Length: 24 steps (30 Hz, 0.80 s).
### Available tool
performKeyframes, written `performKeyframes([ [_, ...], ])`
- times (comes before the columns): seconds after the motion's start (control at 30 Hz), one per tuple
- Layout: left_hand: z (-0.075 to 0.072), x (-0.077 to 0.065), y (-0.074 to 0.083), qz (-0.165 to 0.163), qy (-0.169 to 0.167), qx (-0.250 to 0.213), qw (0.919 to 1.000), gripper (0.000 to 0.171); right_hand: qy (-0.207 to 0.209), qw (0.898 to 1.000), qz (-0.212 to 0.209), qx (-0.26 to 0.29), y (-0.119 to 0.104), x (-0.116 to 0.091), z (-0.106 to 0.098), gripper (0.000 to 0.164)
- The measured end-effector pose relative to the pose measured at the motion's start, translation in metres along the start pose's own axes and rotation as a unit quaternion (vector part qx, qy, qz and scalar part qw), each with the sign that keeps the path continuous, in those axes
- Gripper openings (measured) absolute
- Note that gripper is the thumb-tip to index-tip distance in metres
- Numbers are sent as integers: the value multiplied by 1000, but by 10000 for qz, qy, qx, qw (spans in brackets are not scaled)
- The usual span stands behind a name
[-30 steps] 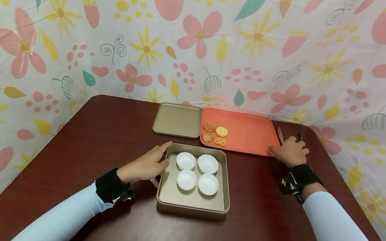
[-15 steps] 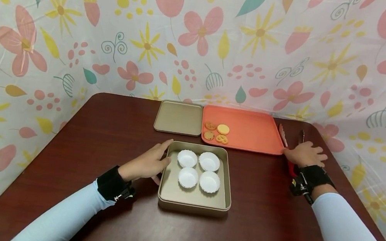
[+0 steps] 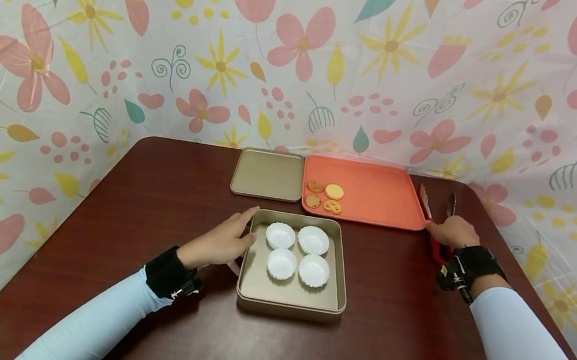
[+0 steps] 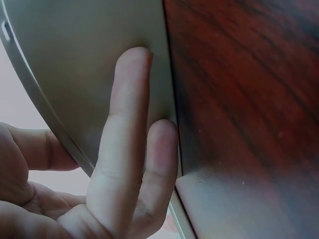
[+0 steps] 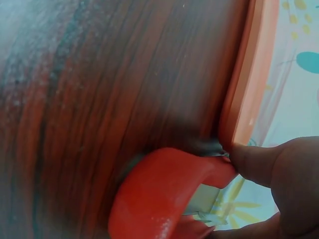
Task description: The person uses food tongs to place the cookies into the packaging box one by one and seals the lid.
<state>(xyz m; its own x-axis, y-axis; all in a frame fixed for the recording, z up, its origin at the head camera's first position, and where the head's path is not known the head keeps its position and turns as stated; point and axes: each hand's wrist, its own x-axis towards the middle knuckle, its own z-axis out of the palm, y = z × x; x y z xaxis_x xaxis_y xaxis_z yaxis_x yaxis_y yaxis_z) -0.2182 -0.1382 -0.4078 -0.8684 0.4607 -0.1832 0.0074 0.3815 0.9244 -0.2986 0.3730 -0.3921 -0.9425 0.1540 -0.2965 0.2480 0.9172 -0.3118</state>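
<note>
red tongs (image 5: 149,196) lie under the nearer right hand (image 3: 453,232), whose partly spread thumb and finger grip their sides, tips pointing toward the floral backdrop (image 3: 296,97).

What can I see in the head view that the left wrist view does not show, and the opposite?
Only the head view shows the four white cups, the biscuits on the orange tray, the flat gold tray, the red tongs and the right hand.

Only the left wrist view shows the outer wall under the fingers, and how two of them lie along it.

Both show the left hand, the gold tin and the table.
</note>
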Motion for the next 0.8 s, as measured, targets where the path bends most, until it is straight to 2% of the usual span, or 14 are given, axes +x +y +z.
performKeyframes([
  [0.13,0,0,0,-18,2,-14,10000,68,-40,10000,-52,-70,0,-1,-2,70],
  [0.23,0,0,-1,-14,14,-31,10000,68,94,9997,-146,-148,2,-2,-2,67],
  [0.33,0,0,-1,-3,18,-16,10000,67,245,9996,-47,-157,2,-3,-1,65],
  [0.53,0,0,0,6,11,7,10000,67,1000,9946,108,262,-6,-9,-4,78],
  [0.67,0,0,0,17,25,18,10000,67,1449,9888,-48,357,-15,-11,-10,76],
  [0.8,0,0,-1,11,-2,45,10000,67,1524,9871,-455,200,-22,-14,-14,75],
])
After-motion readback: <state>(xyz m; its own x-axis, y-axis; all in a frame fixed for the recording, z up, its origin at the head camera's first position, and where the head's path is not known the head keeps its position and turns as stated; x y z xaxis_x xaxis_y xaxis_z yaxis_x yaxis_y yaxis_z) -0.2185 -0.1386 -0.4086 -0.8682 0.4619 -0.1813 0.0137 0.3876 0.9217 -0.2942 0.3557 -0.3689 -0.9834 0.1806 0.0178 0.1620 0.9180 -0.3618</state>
